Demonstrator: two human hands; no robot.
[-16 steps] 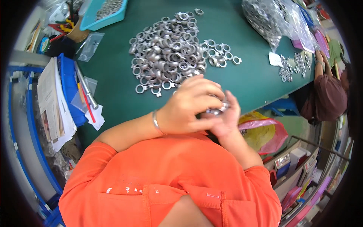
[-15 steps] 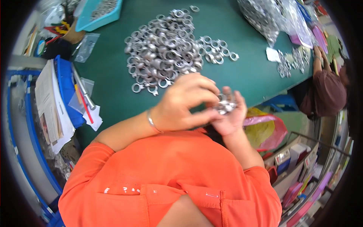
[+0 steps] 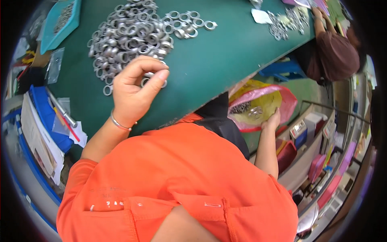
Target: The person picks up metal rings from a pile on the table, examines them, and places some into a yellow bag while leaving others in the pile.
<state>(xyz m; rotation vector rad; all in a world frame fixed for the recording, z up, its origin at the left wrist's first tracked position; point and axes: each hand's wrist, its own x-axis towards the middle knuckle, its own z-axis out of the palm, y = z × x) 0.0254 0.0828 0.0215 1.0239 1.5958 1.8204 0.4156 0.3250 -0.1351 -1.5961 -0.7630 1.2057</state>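
A large heap of grey metal rings [image 3: 129,36], several with small tabs, lies on the green table. At its near edge my left hand [image 3: 135,88] is curled, thumb and fingertips close together. Rings show within the curl of its fingers, though which are held and which lie on the table is hard to tell. My right hand [image 3: 272,120] is at the near rim of a pink bag with a yellow lining [image 3: 288,99], fingers extended and nothing visible in them. Inside the bag are dark small parts and some blurred shiny rings [image 3: 254,112] near that hand.
A turquoise tray [image 3: 49,34] of small parts stands far left. Nearer are a blue file holder [image 3: 48,117], papers and pens. At the right, a co-worker in a brown top [image 3: 338,54] sits by smaller ring piles [image 3: 278,30]. A shelf of boxes [image 3: 300,135] stands beside the bag.
My hands have separated: the left moved left to the heap, and the right moved down to the bag, no longer holding the rings. The view has shifted right.
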